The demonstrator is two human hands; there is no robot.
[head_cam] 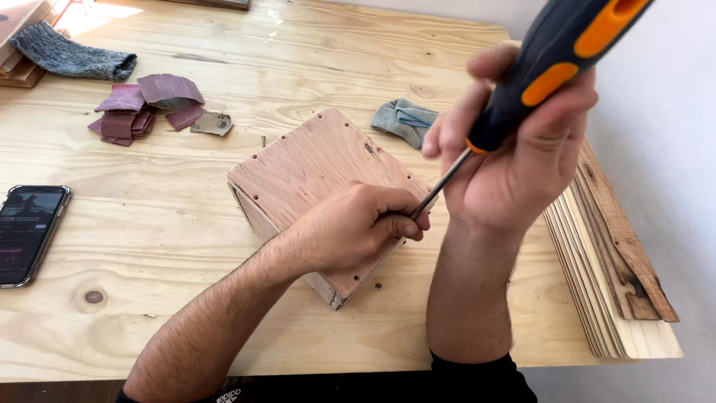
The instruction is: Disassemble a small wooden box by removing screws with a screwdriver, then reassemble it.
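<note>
Right hand (514, 149) grips the screwdriver (522, 89) by its rubbery handle, left hand (358, 227) pinches its tip on the stiff, light-looking plywood box (313, 168), probably best steadied by its edges.

A single screen appears in the scene: a smartphone (28, 234) lying flat on a pale wooden tabletop (149, 246), at about nine o'clock from the centre of the view, close to the left edge. It is a slim rectangle with rounded corners, turned slightly so its top leans toward one o'clock. A thin clear or silvery case edge frames it. The screen is lit but dim, mostly black and dark grey, with a faint lighter shape in its upper part and a small reddish patch low on its left side. No packages, labels or signs are visible elsewhere.
</note>
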